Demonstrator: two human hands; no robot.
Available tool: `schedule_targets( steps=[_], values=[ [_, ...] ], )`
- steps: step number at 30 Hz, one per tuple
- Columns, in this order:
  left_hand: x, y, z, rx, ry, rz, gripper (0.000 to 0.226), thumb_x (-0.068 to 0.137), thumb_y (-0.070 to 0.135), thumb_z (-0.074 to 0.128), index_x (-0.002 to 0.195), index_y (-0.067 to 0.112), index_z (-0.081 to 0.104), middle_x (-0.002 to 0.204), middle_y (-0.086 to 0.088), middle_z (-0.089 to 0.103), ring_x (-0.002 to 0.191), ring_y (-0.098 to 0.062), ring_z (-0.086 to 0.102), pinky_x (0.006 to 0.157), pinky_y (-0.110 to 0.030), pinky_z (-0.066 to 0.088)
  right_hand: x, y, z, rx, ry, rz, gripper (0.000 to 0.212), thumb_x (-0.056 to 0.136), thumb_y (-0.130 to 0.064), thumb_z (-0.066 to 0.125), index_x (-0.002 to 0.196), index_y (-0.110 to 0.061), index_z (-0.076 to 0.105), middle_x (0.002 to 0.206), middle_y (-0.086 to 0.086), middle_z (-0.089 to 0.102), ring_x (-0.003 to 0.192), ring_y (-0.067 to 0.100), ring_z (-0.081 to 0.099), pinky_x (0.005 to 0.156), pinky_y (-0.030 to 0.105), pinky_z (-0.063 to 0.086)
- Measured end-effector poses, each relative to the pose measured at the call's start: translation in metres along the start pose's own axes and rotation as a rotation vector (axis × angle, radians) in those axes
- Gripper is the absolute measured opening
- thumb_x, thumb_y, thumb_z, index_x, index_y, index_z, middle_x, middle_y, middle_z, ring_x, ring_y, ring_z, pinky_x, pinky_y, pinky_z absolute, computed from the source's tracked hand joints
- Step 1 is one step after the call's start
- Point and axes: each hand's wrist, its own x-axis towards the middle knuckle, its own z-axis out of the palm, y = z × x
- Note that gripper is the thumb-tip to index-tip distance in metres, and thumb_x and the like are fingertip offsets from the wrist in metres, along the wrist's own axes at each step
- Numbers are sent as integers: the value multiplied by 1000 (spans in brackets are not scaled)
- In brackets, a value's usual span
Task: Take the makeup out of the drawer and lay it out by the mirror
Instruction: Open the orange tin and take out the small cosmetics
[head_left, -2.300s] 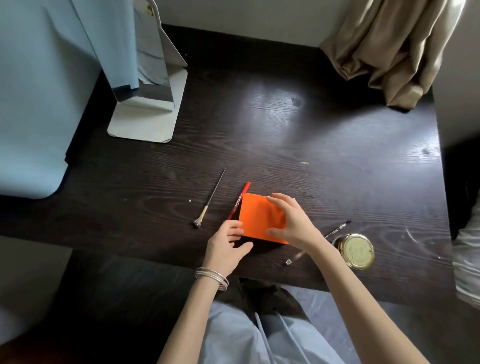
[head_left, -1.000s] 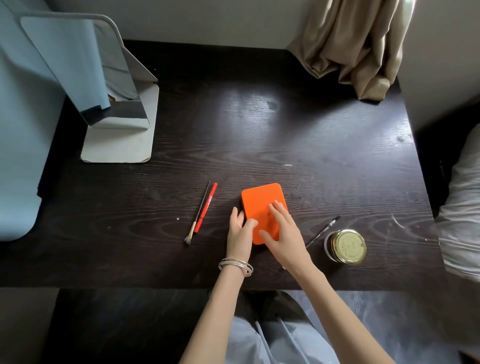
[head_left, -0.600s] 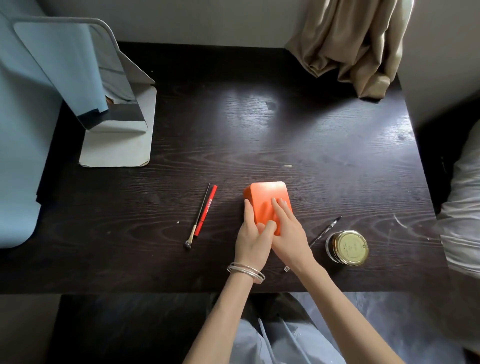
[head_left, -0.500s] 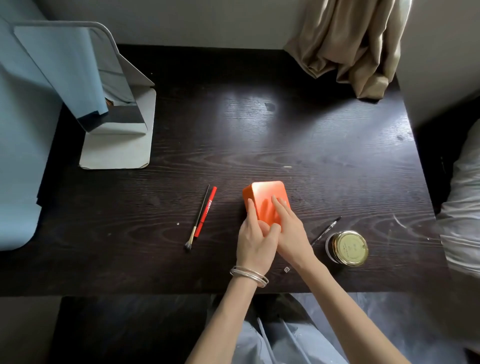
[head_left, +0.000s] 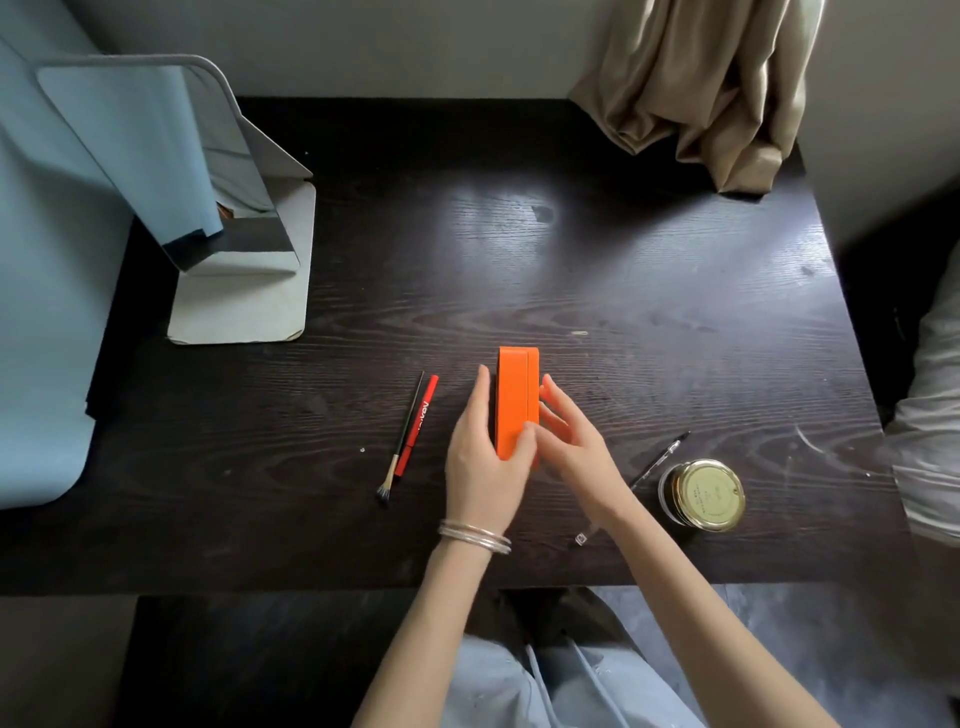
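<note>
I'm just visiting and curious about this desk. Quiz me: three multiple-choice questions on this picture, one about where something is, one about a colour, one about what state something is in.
1. Where does the mirror stand on the table?
A. far left
B. near right corner
C. centre

2. What colour is the case between the hands?
A. green
B. orange
C. white

3. How is the case positioned?
A. lying flat
B. open wide
C. up on its edge

Answers:
1 A, it stands at the far-left side.
2 B, it is bright orange.
3 C, the left hand and right hand hold it on its narrow side, closed.
</note>
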Motion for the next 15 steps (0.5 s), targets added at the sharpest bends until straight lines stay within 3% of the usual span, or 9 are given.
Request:
schedule_targets(
  steps=[2, 5, 9, 12, 15],
  values=[
    [11, -7, -6, -121, -48, -51, 75, 82, 13, 67, 142, 36, 27, 144, 15, 34, 134, -8, 35, 108, -34, 38, 2, -3, -5, -9, -18, -21, 64, 88, -16, 63, 141, -36, 32, 147, -4, 40, 134, 15, 40, 107, 49, 38],
    [25, -12, -10, -153, -183, -35, 73, 82, 14, 69, 137, 41, 31, 144, 13, 36, 131, -6, 38, 106, -27, 38, 7, -6, -11, -6, -90, -45, 66, 89, -15, 62, 142, -38, 32, 146, -6, 40, 128, 14, 47, 102, 46, 44],
    [36, -17, -11, -120, -316, -33, 67, 85, 15, 65, 139, 38, 33, 148, 5, 33, 134, -12, 34, 109, -38, 37, 10, -9, -15, 8, -159, -41, 71, 89, -12, 61, 140, -48, 27, 144, -8, 35, 123, 16, 52, 93, 37, 51],
    [42, -16, -12, -89, -362, -3, 61, 86, 15, 62, 136, 38, 36, 145, 8, 36, 134, -14, 36, 110, -42, 36, 12, -11, -16, 9, -224, -55, 66, 91, -5, 56, 140, -40, 30, 141, -14, 41, 120, 17, 55, 90, 31, 52],
    [44, -14, -14, -112, -406, -10, 59, 87, 13, 62, 133, 38, 35, 143, 10, 35, 132, -12, 37, 108, -36, 38, 14, -10, -19, 3, -261, -28, 62, 92, -8, 55, 141, -38, 32, 138, -16, 44, 119, 15, 57, 91, 36, 53]
  ],
)
